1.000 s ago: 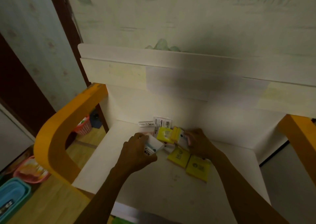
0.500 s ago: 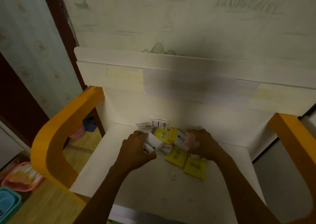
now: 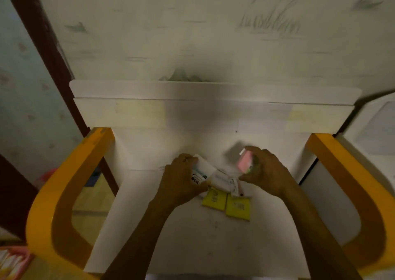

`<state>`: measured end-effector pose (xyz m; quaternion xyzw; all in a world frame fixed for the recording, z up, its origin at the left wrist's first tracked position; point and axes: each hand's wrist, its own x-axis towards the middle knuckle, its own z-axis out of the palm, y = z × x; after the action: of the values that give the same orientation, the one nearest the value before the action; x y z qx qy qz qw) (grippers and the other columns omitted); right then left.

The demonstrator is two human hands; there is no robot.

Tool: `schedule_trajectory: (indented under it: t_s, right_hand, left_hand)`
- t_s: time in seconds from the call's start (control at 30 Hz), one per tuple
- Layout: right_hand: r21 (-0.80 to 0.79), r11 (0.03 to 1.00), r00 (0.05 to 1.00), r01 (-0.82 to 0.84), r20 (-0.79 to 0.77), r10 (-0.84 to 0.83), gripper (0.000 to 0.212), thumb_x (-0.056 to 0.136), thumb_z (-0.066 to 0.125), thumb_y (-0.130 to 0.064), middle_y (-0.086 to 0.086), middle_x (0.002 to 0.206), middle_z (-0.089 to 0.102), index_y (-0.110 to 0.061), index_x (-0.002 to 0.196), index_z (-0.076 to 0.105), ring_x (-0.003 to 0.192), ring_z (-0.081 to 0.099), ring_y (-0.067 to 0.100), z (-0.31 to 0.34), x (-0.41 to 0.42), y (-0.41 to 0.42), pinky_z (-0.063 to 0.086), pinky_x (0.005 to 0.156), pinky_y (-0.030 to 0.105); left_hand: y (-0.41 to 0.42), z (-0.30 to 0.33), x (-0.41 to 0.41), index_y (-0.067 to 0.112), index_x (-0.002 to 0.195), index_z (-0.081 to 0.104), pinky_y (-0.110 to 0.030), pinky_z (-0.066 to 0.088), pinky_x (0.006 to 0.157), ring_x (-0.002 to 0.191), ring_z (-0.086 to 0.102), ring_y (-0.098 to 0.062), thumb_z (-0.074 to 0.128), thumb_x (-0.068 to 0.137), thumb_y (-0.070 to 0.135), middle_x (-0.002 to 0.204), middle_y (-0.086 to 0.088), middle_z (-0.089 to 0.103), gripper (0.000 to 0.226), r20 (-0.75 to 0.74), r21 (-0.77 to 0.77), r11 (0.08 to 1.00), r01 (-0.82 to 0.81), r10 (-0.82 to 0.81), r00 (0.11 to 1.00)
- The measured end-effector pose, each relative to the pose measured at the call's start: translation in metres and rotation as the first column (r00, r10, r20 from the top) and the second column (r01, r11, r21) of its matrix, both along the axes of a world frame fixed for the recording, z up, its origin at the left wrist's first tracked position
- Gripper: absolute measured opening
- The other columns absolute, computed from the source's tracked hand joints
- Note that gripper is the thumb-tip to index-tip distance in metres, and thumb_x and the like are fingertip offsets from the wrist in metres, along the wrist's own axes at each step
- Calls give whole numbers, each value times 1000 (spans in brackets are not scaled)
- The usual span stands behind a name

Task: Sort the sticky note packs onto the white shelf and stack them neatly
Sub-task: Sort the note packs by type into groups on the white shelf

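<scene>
**Both hands holding packs over the white shelf**

The left hand point(image 3: 181, 181) is gripping a white pack point(image 3: 203, 170) just above the white shelf point(image 3: 192, 247). The right hand point(image 3: 267, 173) is pinching a blurred pink pack point(image 3: 245, 162), raised off the shelf. Two yellow packs point(image 3: 226, 202) are lying side by side on the shelf, just below both hands.

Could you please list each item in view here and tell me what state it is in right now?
left hand: closed on a white pack, held tilted
right hand: gripping a pink pack, lifted off the shelf
two yellow packs: lying flat, side by side
loose white packs: heaped between the hands, unstacked
white shelf: near part bare
</scene>
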<state>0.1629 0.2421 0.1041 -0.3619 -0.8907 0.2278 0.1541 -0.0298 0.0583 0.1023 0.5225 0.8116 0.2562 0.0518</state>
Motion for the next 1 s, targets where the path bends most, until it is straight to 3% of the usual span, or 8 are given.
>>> schedule_trajectory:
  t_s: [0.13, 0.37, 0.47, 0.57, 0.7, 0.87, 1.0]
  right_hand:
    - [59, 994, 996, 90, -19, -89, 86, 62, 82, -50, 1, 125, 49, -43, 134, 34, 115, 50, 24, 10, 12, -11, 54, 84, 49]
    - [173, 970, 984, 169, 21, -175, 86, 66, 79, -52, 2, 127, 49, -37, 139, 37, 116, 48, 25, 32, 52, -32, 53, 86, 47]
    - [186, 959, 976, 213, -7, -216, 85, 67, 80, -49, 4, 128, 50, -35, 140, 39, 115, 50, 25, 43, 86, -36, 52, 87, 40]
    - [219, 941, 966, 258, -37, -256, 86, 66, 79, -53, 0, 128, 49, -38, 140, 38, 115, 48, 23, 56, 122, -36, 46, 83, 32]
    - [266, 921, 958, 284, -47, -282, 83, 66, 77, -56, -1, 125, 50, -40, 138, 37, 115, 47, 24, 70, 175, -30, 50, 83, 38]
    - [244, 922, 954, 301, -64, -294, 81, 68, 75, -57, -2, 126, 49, -43, 136, 34, 117, 44, 21, 74, 254, -20, 52, 81, 41]
    - [207, 930, 952, 305, -80, -295, 78, 69, 75, -57, -3, 123, 49, -43, 136, 36, 117, 43, 21, 69, 323, -6, 49, 79, 39]
  left_hand:
    - [4, 4, 9, 18, 136, 43, -33, 35, 96, 116, 45, -18, 70, 67, 55, 133, 2, 43, 83, 24, 30, 997, 75, -75, 997]
    - [15, 8, 43, 20, 132, 50, -37, 45, 94, 111, 51, -17, 63, 57, 56, 128, 6, 48, 85, 94, 99, 988, 123, -132, 987]
    - [23, 16, 66, 21, 131, 51, -37, 44, 95, 114, 50, -16, 71, 60, 51, 129, 6, 48, 80, 75, 112, 981, 157, -165, 983]
    - [32, 31, 95, 22, 130, 52, -38, 45, 95, 113, 51, -15, 65, 56, 54, 129, 8, 49, 82, 38, 132, 974, 187, -193, 980]
    - [47, 50, 144, 22, 130, 51, -34, 44, 93, 110, 52, -14, 61, 54, 55, 128, 8, 49, 83, -31, 155, 964, 216, -214, 976]
    - [78, 67, 226, 20, 134, 47, -26, 40, 89, 111, 52, -15, 74, 65, 50, 129, 3, 49, 80, -141, 155, 947, 282, -261, 955]
    - [100, 70, 297, 18, 135, 45, -40, 48, 93, 110, 51, -18, 74, 68, 49, 130, 0, 47, 79, -143, 144, 939, 313, -293, 945]
